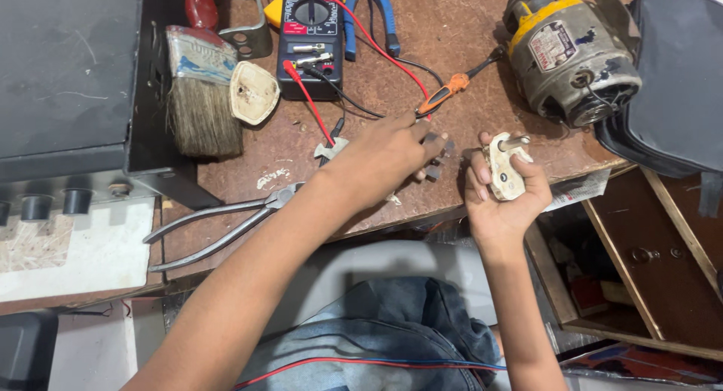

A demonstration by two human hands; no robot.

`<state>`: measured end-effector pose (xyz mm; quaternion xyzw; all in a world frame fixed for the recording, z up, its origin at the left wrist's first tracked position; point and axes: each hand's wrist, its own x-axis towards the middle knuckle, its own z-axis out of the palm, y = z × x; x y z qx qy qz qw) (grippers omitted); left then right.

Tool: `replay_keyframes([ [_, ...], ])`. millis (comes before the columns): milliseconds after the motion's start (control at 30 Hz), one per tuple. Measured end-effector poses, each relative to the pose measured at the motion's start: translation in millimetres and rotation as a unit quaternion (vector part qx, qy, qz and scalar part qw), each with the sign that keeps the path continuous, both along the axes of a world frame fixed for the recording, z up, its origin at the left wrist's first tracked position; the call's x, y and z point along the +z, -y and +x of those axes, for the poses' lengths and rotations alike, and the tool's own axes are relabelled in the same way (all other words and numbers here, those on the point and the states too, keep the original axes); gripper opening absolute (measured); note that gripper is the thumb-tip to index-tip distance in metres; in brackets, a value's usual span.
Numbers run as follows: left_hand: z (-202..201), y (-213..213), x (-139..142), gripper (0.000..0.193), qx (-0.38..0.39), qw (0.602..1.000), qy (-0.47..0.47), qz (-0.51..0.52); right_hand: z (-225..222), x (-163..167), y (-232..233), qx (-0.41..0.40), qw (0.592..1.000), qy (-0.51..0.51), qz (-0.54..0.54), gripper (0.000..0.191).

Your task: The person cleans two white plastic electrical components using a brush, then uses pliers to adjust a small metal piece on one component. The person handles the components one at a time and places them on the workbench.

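Head view. We observed the right hand [503, 188] at 3 o'clock from frame centre, palm up, fingers curled and clamped on a cream plug body [503, 167]. A metal pin [515, 142] projected from the plug's upper end. The plug was held just off the front edge of the bench [459, 30].

We observed the left hand [388, 156] just beside it, at 9 o'clock from the plug, knuckles up. Its fingertips were pinched together on small dark parts [439, 156]; we could not identify these parts. The two hands were near each other but apart.

At 12 o'clock from the left hand lay an orange-handled screwdriver [450, 86], tip toward the hand. At 11 o'clock stood a black multimeter [310, 41] with a red lead [376, 45] and a black lead [343, 94] trailing across the bench. A cream plug cover [253, 92] lay at 9 o'clock from the multimeter, touching a paintbrush [199, 97]. Pliers [218, 229] lay at 8 o'clock from the left hand, handles spread. A small motor [568, 52] sat at 1 o'clock from the right hand. A dark metal box [68, 82] occupied the far 9 o'clock side. An open wooden drawer [640, 286] was at 4 o'clock from the right hand.
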<state>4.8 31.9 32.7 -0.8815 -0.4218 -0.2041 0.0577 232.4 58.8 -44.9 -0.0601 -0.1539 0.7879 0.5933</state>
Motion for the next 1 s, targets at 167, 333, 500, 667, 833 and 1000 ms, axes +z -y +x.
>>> replay_keyframes([
  [167, -1.4, -4.7, 8.9, 0.033, -0.011, 0.999, -0.029, -0.031, -2.4, -2.4, -3.2, -0.004, 1.0, 0.002, 0.008, 0.027],
  [333, 4.6, -5.9, 10.8, 0.044, -0.001, 0.998, 0.008, -0.062, -1.3, -5.4, -4.3, 0.0, 1.0, -0.006, -0.006, 0.027],
  [500, 30.7, -14.9, -7.8, 0.035, 0.057, 0.995, 0.064, 0.047, -1.8, -8.7, -1.4, 0.005, 0.999, -0.029, 0.022, 0.026],
  [667, 48.2, -24.4, -35.1, 0.024, 0.073, 0.991, 0.102, 0.048, 0.8, -14.8, -1.6, -0.006, 1.0, -0.018, 0.017, 0.028],
  [833, 77.0, -47.1, -44.1, 0.018, 0.053, 0.976, 0.213, 0.004, 7.1, -25.2, -1.7, 0.034, 0.994, -0.064, 0.08, 0.022],
  [1000, 83.0, -61.8, -39.4, 0.02, 0.048, 0.974, 0.217, -0.031, 10.8, -28.8, -5.8, 0.023, 0.995, -0.05, 0.079, 0.02],
])
